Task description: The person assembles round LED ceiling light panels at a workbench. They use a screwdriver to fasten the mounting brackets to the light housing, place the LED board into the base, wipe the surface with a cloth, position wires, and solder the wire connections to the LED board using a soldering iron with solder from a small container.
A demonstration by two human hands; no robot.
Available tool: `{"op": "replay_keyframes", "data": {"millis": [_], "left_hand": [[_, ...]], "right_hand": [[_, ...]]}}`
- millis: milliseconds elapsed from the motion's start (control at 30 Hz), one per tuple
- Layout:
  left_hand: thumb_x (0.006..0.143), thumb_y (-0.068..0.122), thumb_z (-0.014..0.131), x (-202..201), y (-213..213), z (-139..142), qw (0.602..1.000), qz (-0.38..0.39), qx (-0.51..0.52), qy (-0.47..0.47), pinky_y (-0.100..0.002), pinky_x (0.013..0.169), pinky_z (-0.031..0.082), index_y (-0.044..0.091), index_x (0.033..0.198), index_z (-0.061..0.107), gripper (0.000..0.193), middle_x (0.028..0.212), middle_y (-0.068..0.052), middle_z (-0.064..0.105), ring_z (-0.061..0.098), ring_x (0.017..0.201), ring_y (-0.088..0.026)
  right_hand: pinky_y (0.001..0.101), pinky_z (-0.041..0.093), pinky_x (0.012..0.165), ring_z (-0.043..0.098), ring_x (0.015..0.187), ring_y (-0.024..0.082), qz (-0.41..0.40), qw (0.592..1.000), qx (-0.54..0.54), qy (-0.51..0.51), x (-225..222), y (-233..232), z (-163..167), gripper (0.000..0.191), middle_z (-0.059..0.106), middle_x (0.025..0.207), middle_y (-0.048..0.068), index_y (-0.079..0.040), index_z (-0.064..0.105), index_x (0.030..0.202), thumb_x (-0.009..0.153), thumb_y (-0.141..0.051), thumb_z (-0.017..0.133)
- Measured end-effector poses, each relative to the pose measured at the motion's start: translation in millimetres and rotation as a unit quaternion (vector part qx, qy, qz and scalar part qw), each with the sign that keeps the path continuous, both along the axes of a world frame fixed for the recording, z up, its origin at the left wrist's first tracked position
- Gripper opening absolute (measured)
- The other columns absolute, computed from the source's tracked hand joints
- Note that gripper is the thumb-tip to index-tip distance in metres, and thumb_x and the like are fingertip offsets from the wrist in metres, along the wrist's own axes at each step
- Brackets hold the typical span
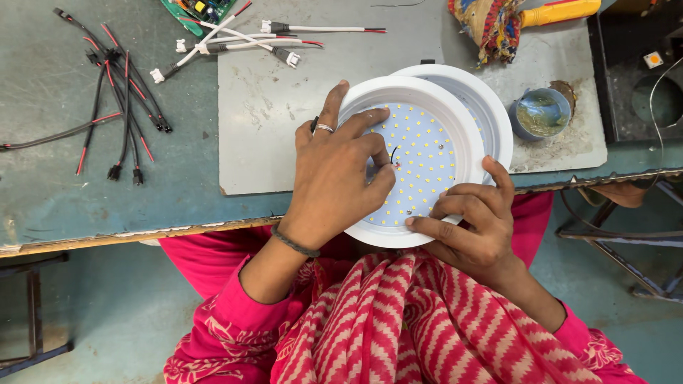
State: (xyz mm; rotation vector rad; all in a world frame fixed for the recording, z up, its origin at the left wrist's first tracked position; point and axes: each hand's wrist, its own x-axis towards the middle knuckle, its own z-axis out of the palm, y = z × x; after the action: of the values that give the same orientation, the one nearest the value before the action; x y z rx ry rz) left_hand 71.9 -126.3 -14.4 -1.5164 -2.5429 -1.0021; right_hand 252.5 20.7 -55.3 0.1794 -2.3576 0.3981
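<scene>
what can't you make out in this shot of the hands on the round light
- Head view: left hand covers part of the LED panel.
- Second white housing lies mostly hidden under the top one.
- Circuit board is cut off by the top edge.
- Tin's contents are unclear.

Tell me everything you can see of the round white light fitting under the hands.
The round white light fitting is a shallow dish with a smooth, plastic-looking rim around a flat white disc dotted with rows of small yellow LEDs. It lies face up, overhanging the near edge of the bench, stacked on a second white housing that shows behind it to the right. A short dark wire pokes up near the disc's centre. The left hand lies across its left side, fingertips on the disc; the right hand holds its near right rim.
</scene>
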Motion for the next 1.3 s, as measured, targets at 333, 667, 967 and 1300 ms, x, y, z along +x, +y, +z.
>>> {"op": "replay_keyframes", "data": {"millis": [333,667,967,1300], "left_hand": [[0.074,0.021,0.072,-1.6,-2.0,-0.7,1.000,-0.005,-0.001,-0.011,-0.059,0.106,0.031,0.012,0.071,0.075,0.009,0.137,-0.002,0.068,0.034,0.149,-0.042],[0.079,0.023,0.077,-4.1,-16.2,2.5,0.999,-0.042,-0.003,0.014,-0.058,0.101,0.033,0.012,0.082,0.074,0.012,0.138,-0.010,0.068,0.036,0.149,-0.048],[0.079,0.022,0.077,-3.4,-16.2,0.4,0.999,-0.040,-0.004,0.025,-0.056,0.099,0.033,0.012,0.079,0.073,0.011,0.138,-0.008,0.069,0.037,0.149,-0.049],[0.078,0.023,0.077,-0.5,-9.5,2.6,0.999,-0.027,0.019,0.015,-0.059,0.099,0.033,0.012,0.078,0.072,0.012,0.138,-0.008,0.068,0.037,0.147,-0.047]], "right_hand": [[0.0565,0.040,0.115,0.061,0.109,0.034,0.009,0.997,-0.069,0.017,15.2,15.5,2.7,0.048,0.063,0.109,0.007,-0.015,0.073,0.102,0.079,-0.057,0.078],[0.0310,0.051,0.089,0.057,0.093,0.014,-0.072,0.755,-0.596,0.264,104.7,100.5,-32.2,0.049,0.058,0.113,0.003,-0.018,0.037,0.158,0.120,-0.024,0.067],[0.0294,0.044,0.066,0.051,0.073,0.015,-0.143,0.718,-0.623,0.276,125.2,218.1,-29.3,0.046,0.056,0.104,0.004,-0.018,0.037,0.147,0.117,-0.021,0.071],[0.0296,0.044,0.067,0.056,0.076,0.017,-0.307,0.798,-0.470,0.218,138.5,285.0,-45.9,0.036,0.063,0.107,0.013,-0.001,0.055,0.129,0.114,-0.027,0.074]]}}
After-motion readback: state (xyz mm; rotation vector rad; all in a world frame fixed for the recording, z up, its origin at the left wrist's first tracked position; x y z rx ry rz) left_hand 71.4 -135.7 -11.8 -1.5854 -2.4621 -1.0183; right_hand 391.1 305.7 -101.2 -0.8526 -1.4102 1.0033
